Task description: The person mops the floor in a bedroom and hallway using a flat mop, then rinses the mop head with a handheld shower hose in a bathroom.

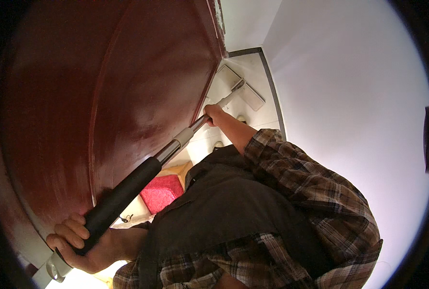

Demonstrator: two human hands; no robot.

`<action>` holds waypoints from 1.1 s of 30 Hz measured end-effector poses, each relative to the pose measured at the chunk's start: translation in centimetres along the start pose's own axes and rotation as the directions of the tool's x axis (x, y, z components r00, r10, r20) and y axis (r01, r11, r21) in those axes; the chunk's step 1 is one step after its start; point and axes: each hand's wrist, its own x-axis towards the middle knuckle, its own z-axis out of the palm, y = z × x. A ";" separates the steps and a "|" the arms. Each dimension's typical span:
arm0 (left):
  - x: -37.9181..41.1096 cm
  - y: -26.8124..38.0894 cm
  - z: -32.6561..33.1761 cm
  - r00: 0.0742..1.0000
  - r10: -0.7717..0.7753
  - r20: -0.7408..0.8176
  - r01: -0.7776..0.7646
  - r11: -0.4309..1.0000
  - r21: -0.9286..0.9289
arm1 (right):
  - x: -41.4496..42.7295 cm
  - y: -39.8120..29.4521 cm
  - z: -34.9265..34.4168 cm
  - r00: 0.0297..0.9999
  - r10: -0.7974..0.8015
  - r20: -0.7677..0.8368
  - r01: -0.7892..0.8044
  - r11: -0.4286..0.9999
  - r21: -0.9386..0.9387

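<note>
A flat mop with a telescopic pole [168, 152] runs slantwise across the view. My left hand [75, 240] is wrapped around its black foam grip [122, 195] near the lower left, close to the grey hanging-loop end cap [55, 266]. Farther down the pole, my right hand [213, 112] grips the metal tube. The pale mop head [253, 96] rests on the light tiled floor [268, 108], in the narrow corner between door and wall. Its two hinged plates lie either side of the joint, and its underside is hidden.
A dark red door [145, 79] stands close on the left, its edge chipped. On the right rises a white wall [337, 79] with a dark skirting strip [270, 79]. A red cushioned seat [162, 191] with wooden parts is below the pole. My shoes [218, 144] partly show.
</note>
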 end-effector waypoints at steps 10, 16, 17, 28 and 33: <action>0.9 1.9 -21.4 0.991 -0.132 -0.008 0.131 0.989 -0.074 | -1.8 16.9 6.9 0.998 -0.027 0.057 0.042 0.960 -0.277; -0.1 3.2 -32.0 0.980 -0.123 -0.158 0.127 0.992 0.017 | -2.8 26.9 10.7 1.000 0.007 -0.019 -0.013 0.943 -0.332; -0.5 3.1 -32.1 0.963 -0.114 -0.245 0.133 0.989 0.065 | -2.6 27.5 11.0 0.999 0.028 -0.023 -0.035 0.914 -0.403; 1.6 10.1 -42.5 0.987 -0.153 0.050 0.160 0.963 -0.218 | -9.9 36.5 10.8 0.979 -0.204 -0.003 0.204 0.979 0.025; 1.5 11.5 -40.0 0.924 -0.067 0.376 0.254 0.842 -0.475 | -12.3 34.9 5.7 0.986 -0.130 0.106 0.111 0.980 0.167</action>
